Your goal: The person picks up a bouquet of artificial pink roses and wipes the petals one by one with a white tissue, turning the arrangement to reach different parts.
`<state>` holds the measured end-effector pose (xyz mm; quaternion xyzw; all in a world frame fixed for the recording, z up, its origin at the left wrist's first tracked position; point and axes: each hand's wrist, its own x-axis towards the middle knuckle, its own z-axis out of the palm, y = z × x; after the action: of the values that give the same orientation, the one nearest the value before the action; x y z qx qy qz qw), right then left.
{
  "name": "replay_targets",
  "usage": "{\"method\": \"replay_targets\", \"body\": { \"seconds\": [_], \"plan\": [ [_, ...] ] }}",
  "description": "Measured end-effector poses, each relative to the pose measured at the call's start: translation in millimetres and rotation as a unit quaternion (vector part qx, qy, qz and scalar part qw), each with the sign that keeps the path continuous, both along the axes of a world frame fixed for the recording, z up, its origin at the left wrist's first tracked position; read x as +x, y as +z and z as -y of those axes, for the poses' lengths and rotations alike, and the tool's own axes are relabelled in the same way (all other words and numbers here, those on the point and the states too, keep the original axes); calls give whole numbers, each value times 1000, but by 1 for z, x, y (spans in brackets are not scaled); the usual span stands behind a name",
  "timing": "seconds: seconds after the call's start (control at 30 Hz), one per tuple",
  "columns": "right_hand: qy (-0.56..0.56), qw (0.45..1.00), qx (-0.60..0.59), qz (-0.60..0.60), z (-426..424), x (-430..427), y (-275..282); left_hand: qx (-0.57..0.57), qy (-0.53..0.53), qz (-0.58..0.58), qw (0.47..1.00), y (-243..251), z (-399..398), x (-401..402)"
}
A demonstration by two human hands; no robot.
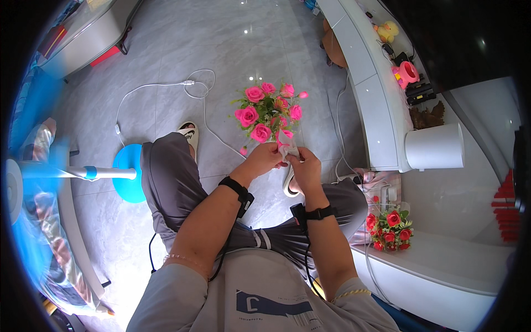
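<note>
A bunch of pink artificial roses (247,116) with green leaves stands over the floor in front of me. At its near side, a crumpled white tissue (287,146) lies against one pink rose (284,135). My left hand (265,158) pinches at that bloom and the tissue's left edge; its fingertips partly hide what they grip. From the other side, my right hand (308,166) holds the tissue between thumb and fingers. Whatever the bunch stands in is hidden behind the flowers and hands.
A blue-based fan (129,174) stands by my left knee. White cable (204,108) loops over the tiled floor (174,45). To the right, a white cabinet (375,112) carries a pink toy (406,74) and a white cylinder (434,146). Red artificial roses (389,236) sit near my right knee.
</note>
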<state>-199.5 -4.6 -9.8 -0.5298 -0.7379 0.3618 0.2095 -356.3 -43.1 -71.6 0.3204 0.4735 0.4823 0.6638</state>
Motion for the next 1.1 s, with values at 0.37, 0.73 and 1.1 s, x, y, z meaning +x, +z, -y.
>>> {"method": "replay_targets", "body": {
  "seconds": [0.37, 0.73, 1.1],
  "plan": [
    [33, 987, 94, 123, -6, -7, 1, 86, 4, 10, 996, -17, -1, 8],
    [-81, 955, -251, -137, 2, -3, -7, 57, 72, -164, 982, -3, -1, 2],
    [-67, 811, -440, -379, 9, -7, 4, 8, 97, 93, 991, 8, 5, 3]
  ]
}}
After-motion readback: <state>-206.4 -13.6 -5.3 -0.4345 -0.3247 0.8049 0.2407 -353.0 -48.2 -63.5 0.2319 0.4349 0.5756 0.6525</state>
